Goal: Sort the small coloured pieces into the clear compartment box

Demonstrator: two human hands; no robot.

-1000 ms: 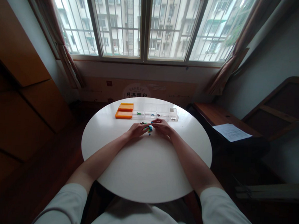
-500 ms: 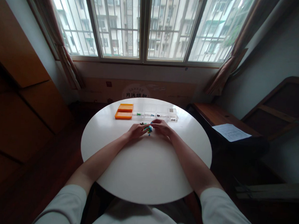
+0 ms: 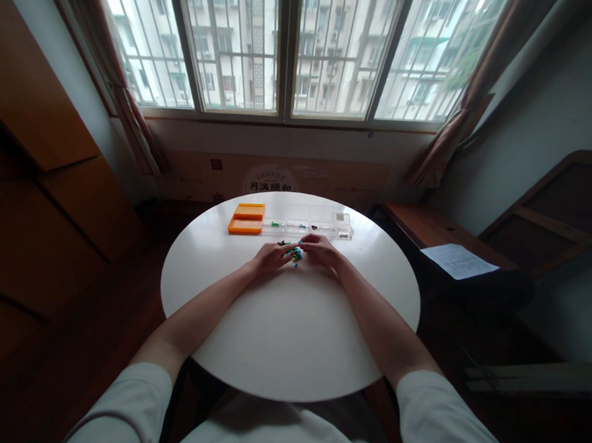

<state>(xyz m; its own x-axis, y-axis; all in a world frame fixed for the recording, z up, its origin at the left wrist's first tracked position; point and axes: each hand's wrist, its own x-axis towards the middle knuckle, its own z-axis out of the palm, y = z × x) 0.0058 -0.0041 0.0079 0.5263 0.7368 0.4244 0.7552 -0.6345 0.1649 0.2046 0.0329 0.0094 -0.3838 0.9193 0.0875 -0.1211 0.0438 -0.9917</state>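
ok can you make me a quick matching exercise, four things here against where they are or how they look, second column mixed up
Column one
1. orange box
2. small coloured pieces
3. sheet of paper
4. clear boxes

Column two
A. in a small pile by the left hand and right hand
B. see-through
C. off the white table, to its right
D. leftmost in the row on the table's far side

Pairs
1-D, 2-A, 3-C, 4-B
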